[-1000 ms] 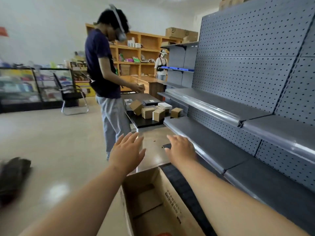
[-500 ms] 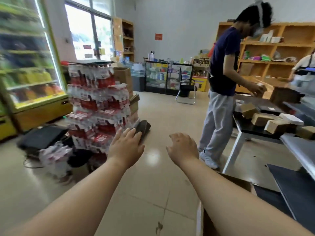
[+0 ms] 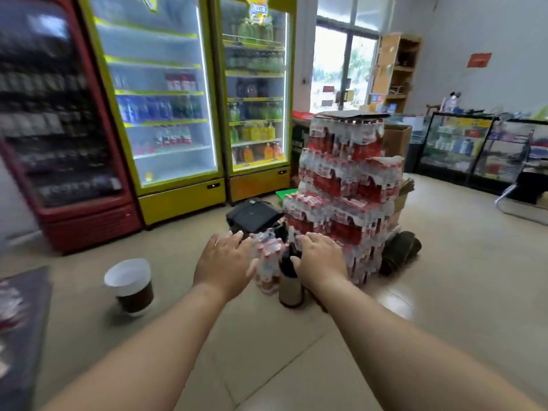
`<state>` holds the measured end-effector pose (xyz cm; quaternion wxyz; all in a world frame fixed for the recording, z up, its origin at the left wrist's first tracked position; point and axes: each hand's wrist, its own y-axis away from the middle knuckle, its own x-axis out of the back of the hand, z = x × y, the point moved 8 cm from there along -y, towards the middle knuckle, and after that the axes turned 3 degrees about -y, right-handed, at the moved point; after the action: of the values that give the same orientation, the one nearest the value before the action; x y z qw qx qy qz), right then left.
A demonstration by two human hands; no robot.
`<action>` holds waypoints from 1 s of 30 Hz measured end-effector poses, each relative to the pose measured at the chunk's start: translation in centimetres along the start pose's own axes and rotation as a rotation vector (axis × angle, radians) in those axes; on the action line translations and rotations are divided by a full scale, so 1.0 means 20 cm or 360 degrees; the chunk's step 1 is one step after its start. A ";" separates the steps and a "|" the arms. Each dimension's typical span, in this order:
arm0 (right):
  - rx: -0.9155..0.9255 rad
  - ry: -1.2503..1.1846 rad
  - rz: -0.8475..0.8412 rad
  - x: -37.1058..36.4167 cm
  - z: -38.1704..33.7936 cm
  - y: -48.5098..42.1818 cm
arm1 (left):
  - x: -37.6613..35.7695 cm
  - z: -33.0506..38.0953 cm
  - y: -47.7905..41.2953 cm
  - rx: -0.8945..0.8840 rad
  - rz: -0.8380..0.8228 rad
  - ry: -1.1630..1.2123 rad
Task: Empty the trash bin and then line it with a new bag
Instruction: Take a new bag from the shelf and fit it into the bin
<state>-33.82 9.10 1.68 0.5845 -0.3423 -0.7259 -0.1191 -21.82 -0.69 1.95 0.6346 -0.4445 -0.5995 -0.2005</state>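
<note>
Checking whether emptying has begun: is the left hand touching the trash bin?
Apart. The head view shows the left hand open in mid-air, with bare floor between it and the white-lined trash bin standing farther left.

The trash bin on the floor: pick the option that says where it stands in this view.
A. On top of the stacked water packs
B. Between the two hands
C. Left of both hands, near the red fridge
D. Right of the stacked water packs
C: the trash bin, lined with a white bag, stands on the floor left of the left hand and right hand, in front of the red fridge.
</note>
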 end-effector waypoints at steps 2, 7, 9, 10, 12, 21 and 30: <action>0.0100 -0.0045 -0.0002 -0.10 -0.24 -0.13 | -0.03 -0.25 -0.01 0.0093 -0.0020 -0.0038; 0.0342 -0.0115 -0.0082 -0.36 -0.80 -0.37 | -0.13 -0.86 0.01 0.0318 -0.0063 -0.0114; 0.0432 -0.0141 -0.0139 -0.45 -1.00 -0.45 | -0.14 -1.08 0.02 0.0424 -0.0072 -0.0134; 0.0468 -0.0149 -0.0160 -0.48 -1.09 -0.48 | -0.15 -1.18 0.03 0.0470 -0.0081 -0.0142; 0.0541 -0.0164 -0.0195 -0.55 -1.26 -0.55 | -0.15 -1.35 0.04 0.0554 -0.0093 -0.0147; 0.0880 -0.0314 -0.0344 -0.88 -1.95 -0.91 | -0.25 -2.02 0.01 0.0924 -0.0120 -0.0267; 0.1274 -0.0388 -0.0280 -1.09 -2.55 -1.55 | -0.34 -2.68 -0.34 0.1259 -0.0052 -0.0381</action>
<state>-12.72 -50.80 3.05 0.5689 -0.0368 -0.8050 0.1640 2.71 -49.32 3.87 0.6792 -0.1769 -0.7068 0.0885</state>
